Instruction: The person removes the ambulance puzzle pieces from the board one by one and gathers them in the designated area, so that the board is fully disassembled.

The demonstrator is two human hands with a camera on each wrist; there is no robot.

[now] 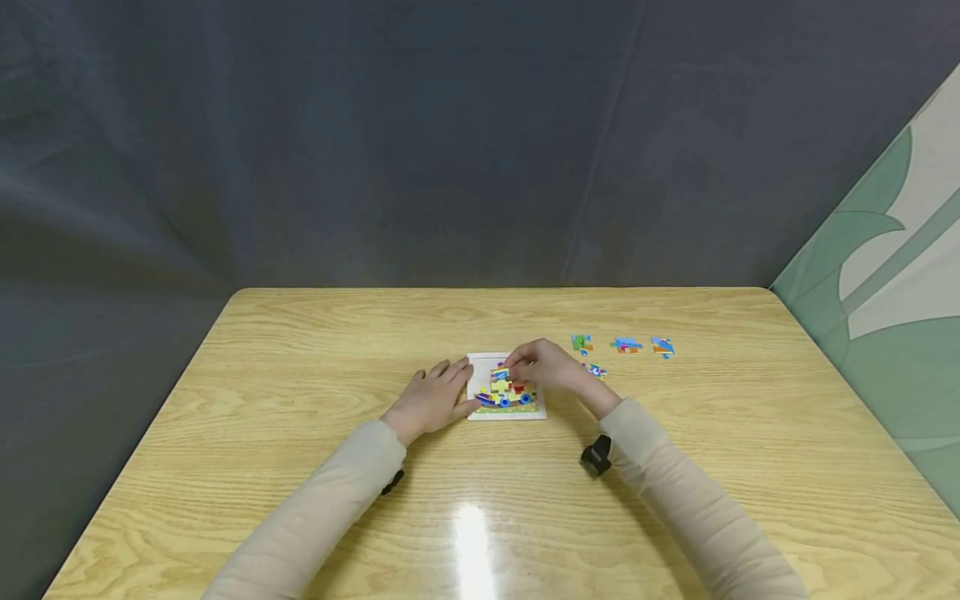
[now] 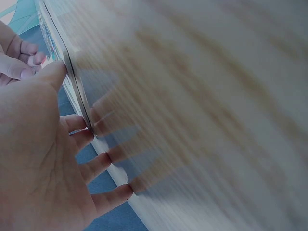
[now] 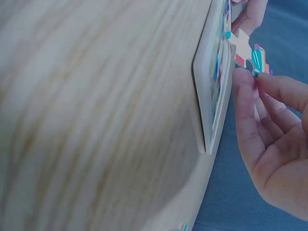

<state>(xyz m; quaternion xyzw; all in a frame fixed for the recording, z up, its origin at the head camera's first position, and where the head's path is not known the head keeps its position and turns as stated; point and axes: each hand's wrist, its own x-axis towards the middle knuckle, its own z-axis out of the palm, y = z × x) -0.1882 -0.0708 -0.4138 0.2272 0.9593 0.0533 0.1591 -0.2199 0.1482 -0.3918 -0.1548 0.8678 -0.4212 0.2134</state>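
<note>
A square white-framed jigsaw puzzle board lies on the table, with pieces showing a colourful vehicle in its lower part. Along its left side rests my left hand, fingers spread; in the left wrist view the thumb touches the board's edge and the other fingertips reach the tabletop or the edge. My right hand is over the board's upper right. Between thumb and fingertips it pinches a jigsaw piece, which stands tilted above the board in the right wrist view. Whether that piece touches the pieces below cannot be told.
Right of the board lie loose jigsaw pieces: a green one, a blue and orange one, another blue one and one partly behind the right wrist. A dark curtain hangs behind the wooden table.
</note>
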